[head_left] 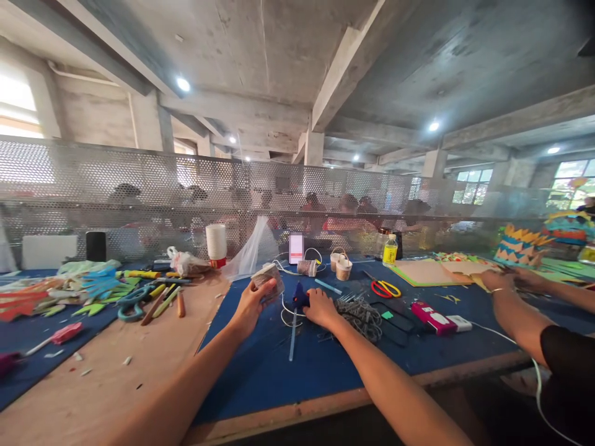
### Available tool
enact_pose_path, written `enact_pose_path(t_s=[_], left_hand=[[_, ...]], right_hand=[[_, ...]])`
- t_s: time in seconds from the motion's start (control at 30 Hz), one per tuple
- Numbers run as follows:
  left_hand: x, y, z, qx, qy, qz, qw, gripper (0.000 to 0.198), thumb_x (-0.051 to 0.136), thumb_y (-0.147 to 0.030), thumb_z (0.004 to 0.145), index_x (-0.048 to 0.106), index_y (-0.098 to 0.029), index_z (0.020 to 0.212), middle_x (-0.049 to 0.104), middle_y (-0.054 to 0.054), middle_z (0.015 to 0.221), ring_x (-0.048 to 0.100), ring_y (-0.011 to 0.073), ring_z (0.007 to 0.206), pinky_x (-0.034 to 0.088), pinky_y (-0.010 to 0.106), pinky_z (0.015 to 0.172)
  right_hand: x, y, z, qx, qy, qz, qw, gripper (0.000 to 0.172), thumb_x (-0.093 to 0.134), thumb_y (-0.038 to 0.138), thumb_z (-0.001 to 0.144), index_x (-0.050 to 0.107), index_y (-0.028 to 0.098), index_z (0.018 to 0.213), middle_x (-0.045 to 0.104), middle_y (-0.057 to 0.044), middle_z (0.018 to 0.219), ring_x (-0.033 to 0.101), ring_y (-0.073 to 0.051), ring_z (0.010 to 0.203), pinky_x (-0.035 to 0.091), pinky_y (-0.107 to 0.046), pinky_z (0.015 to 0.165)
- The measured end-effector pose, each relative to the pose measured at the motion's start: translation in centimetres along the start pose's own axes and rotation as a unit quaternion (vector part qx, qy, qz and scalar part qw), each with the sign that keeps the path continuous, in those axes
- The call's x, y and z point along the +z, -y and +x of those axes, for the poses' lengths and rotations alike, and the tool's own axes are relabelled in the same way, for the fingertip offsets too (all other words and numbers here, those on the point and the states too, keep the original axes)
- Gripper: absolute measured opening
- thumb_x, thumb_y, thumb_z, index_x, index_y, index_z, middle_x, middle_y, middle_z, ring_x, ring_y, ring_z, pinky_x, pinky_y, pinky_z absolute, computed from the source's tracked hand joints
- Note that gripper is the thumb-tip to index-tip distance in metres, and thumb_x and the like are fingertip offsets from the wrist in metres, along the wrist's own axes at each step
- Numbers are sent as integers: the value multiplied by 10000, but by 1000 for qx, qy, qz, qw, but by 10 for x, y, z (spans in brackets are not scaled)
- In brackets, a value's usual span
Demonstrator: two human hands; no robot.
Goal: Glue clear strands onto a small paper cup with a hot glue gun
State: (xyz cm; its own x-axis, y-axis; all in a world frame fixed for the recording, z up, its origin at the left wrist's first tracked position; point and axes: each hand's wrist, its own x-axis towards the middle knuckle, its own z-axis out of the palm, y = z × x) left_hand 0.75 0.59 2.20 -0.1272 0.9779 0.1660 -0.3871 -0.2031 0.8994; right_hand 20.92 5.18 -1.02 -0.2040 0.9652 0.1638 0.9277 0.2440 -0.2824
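My left hand [251, 305] is raised a little above the blue mat [260, 371], its fingers closed round a small cup wrapped in grey-brown cord [268, 280]. My right hand [320, 308] rests on the mat, closed on a dark blue glue gun [300, 297]. A clear glue stick [292, 334] pokes out of the gun toward me. A white cable [286, 313] loops beside the gun. A tangle of grey cord [360, 314] lies just right of my right hand.
Red-and-yellow scissors [385, 288], small wrapped cups [343, 266], a pink phone [296, 248] and a power strip [434, 318] lie on the mat. Teal scissors [132, 302], pens and paper shapes sit left. A co-worker's arms [515, 303] work at right. A perforated screen [139, 186] backs the table.
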Motion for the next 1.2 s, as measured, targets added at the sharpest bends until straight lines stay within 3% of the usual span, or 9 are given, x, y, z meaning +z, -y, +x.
enact_pose_path(t_s=[0.13, 0.27, 0.37, 0.43, 0.5, 0.67, 0.87, 1.2], left_hand=[[1, 1, -1, -3, 7, 6, 1000, 586, 938, -438, 647, 712, -172, 1117, 757, 110, 1143, 729, 241, 989, 586, 340, 837], [0, 4, 0, -7, 5, 21, 1000, 607, 932, -447, 653, 700, -176, 1144, 758, 108, 1156, 733, 247, 999, 581, 339, 848], [-1, 7, 1, -11, -6, 39, 999, 625, 943, -428, 642, 692, -187, 1161, 759, 105, 1160, 736, 254, 1005, 578, 338, 847], [-1, 9, 0, -13, -2, 52, 999, 626, 947, -426, 639, 692, -181, 1156, 769, 110, 1117, 741, 263, 995, 577, 345, 846], [1, 11, -1, -15, 17, 60, 998, 615, 940, -438, 650, 693, -165, 1142, 778, 117, 1057, 748, 273, 972, 578, 354, 833], [3, 15, -2, -8, 22, 63, 998, 620, 960, -419, 622, 683, -149, 1106, 776, 105, 985, 752, 248, 880, 583, 346, 800], [3, 20, -1, -14, 38, 46, 998, 641, 964, -403, 627, 653, -153, 1129, 773, 130, 1089, 758, 273, 975, 589, 386, 900], [7, 12, -7, -37, 46, 24, 998, 591, 944, -423, 671, 676, -147, 1119, 772, 130, 1079, 749, 244, 935, 600, 359, 858]], right_hand=[[5, 2, 0, -11, -15, -3, 1000, 427, 608, 224, 901, 592, 155, 1323, 608, -189, 1347, 563, -358, 1302, 448, -504, 1031], [-1, 10, -4, -60, -134, 31, 989, 331, 555, 147, 927, 636, 170, 1247, 630, -152, 1287, 581, -318, 1251, 454, -464, 1031], [-9, 21, -10, -180, -214, 147, 949, 189, 506, 171, 1008, 647, 188, 1132, 669, -94, 1158, 630, -227, 1134, 471, -362, 1013], [-11, 28, -15, -248, -235, 197, 919, 117, 567, 275, 1024, 635, 199, 1082, 675, -72, 1085, 642, -214, 1068, 484, -348, 983], [-8, 32, -17, -277, -239, 216, 905, 160, 666, 346, 982, 625, 206, 1049, 675, -62, 1049, 646, -221, 1025, 498, -355, 945], [2, 32, -13, -270, -223, 238, 906, 151, 738, 289, 925, 619, 202, 958, 670, -51, 979, 653, -222, 950, 514, -349, 881], [-2, 32, -11, -263, -229, 305, 886, 37, 630, 216, 934, 637, 204, 900, 662, -43, 928, 648, -196, 881, 523, -315, 861], [-9, 30, -9, -184, -186, 443, 858, 286, 579, 475, 962, 636, 212, 863, 707, -18, 824, 666, -180, 760, 528, -282, 742]])
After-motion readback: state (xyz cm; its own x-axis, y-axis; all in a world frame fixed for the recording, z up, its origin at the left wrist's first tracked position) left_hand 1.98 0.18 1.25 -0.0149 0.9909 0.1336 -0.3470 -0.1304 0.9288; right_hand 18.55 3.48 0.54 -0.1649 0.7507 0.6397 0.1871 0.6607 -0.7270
